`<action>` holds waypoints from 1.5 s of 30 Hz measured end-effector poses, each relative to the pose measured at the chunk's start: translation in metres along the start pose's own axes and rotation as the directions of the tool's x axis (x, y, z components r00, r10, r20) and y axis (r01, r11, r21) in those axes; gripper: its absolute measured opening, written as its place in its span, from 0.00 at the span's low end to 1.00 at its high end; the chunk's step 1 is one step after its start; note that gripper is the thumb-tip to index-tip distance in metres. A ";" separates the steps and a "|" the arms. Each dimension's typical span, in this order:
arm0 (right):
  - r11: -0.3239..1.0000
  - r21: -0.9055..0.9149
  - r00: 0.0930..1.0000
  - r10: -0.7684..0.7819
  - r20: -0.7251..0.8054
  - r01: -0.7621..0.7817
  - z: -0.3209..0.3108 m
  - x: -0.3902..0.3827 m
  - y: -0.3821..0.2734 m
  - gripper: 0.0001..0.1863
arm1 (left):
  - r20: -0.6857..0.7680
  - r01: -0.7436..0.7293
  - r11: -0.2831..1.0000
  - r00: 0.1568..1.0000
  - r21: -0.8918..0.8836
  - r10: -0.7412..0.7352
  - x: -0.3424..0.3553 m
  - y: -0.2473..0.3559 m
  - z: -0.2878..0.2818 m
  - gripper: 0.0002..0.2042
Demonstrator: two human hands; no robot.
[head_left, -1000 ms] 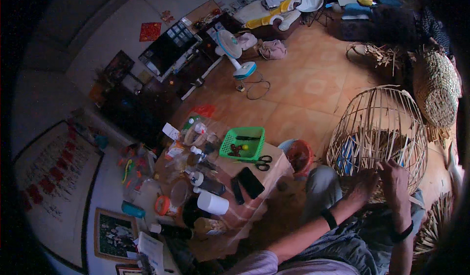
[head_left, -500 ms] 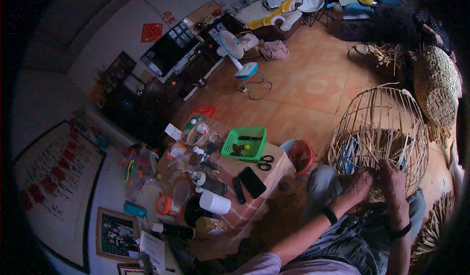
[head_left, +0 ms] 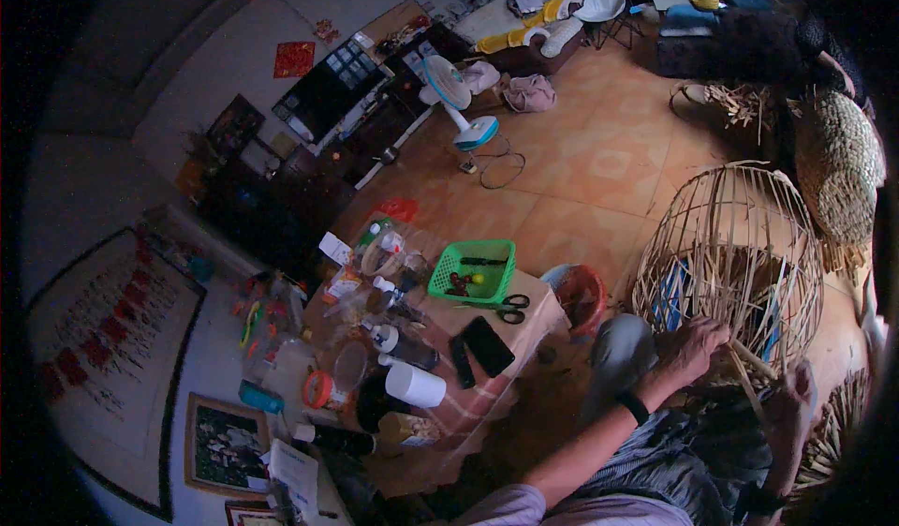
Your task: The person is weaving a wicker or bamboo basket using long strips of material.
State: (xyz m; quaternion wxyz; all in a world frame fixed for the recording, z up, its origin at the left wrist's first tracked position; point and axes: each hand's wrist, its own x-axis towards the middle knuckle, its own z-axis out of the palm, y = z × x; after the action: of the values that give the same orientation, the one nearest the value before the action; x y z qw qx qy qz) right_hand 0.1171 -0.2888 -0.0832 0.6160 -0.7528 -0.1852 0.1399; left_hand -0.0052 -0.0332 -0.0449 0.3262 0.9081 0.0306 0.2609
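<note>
My left hand (head_left: 695, 355) grips pale woven strips at the lower front of an open cage-like basket frame (head_left: 726, 203) of bent slats. A loose flat strip (head_left: 749, 371) slants down from it toward my right hand (head_left: 794, 400), which is low beside the frame, fingers curled; what they hold is too small to make out. Blue material (head_left: 670, 296) shows inside the frame, which stands by my knees.
Left is a cluttered table (head_left: 534, 329) with a green basket (head_left: 468, 287), scissors (head_left: 513, 309), phone (head_left: 487, 346) and bottles. A bucket (head_left: 585, 296) stands beside it. A co-worker's arm (head_left: 838, 72) is near a densely woven piece (head_left: 833, 179). A fan (head_left: 448, 86) stands behind.
My right hand has moved down and to the right, away from my left hand, uncovering a slanting strip. My left hand remains at the frame's front. The co-worker's arm shows more at the upper right.
</note>
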 end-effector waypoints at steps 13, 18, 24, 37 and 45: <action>0.917 0.379 0.987 0.152 -0.047 -0.123 -0.022 -0.002 -0.023 0.16 | 0.244 -0.087 0.993 0.964 -0.077 0.103 0.016 0.003 -0.023 0.18; 0.847 0.273 0.889 0.449 0.089 -0.456 -0.036 -0.023 -0.036 0.17 | -0.084 0.045 0.999 0.995 -0.007 -0.045 -0.003 -0.006 -0.052 0.21; 0.949 -0.037 0.910 0.312 0.272 -0.314 -0.040 -0.078 -0.055 0.19 | 0.016 0.046 0.998 0.999 0.049 -0.047 0.010 0.050 -0.052 0.26; 0.768 0.530 0.873 0.076 0.482 -0.359 -0.033 -0.065 -0.130 0.17 | 0.124 0.107 0.985 0.988 -0.137 -0.090 0.010 0.034 -0.019 0.19; 0.975 0.214 0.955 -0.012 0.296 -0.054 0.049 -0.011 -0.123 0.13 | 0.032 0.103 0.971 0.995 -0.217 -0.098 0.007 0.028 -0.010 0.12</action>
State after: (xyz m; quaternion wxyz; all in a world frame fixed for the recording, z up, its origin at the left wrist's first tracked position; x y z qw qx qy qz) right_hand 0.0730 -0.2297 0.0277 0.6594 -0.6525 -0.2503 0.2771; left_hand -0.0076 -0.0479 -0.0177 0.4370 0.8667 0.0444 0.2363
